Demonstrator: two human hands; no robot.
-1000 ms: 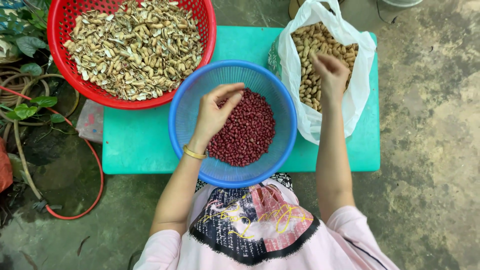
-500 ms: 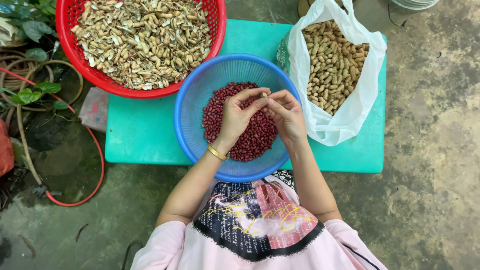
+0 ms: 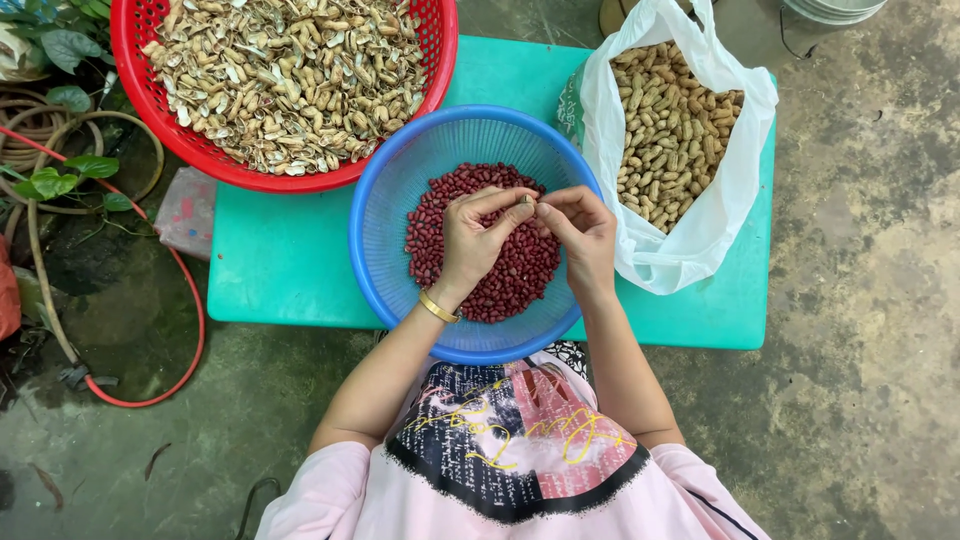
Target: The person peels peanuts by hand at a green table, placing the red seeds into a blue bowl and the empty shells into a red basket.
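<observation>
Left hand [image 3: 472,240] and right hand [image 3: 580,232] pinch one peanut [image 3: 525,202] between fingertips, over blue basket [image 3: 385,215] of red kernels [image 3: 500,285]. Red basket [image 3: 150,95] of shells far left; white bag [image 3: 690,245] of peanuts right.

Red basket [image 3: 160,110] of shells cut off by top edge; white bag [image 3: 700,240] top cropped too; item pinched between left hand [image 3: 470,240] and right hand [image 3: 580,235] too small to identify.
</observation>
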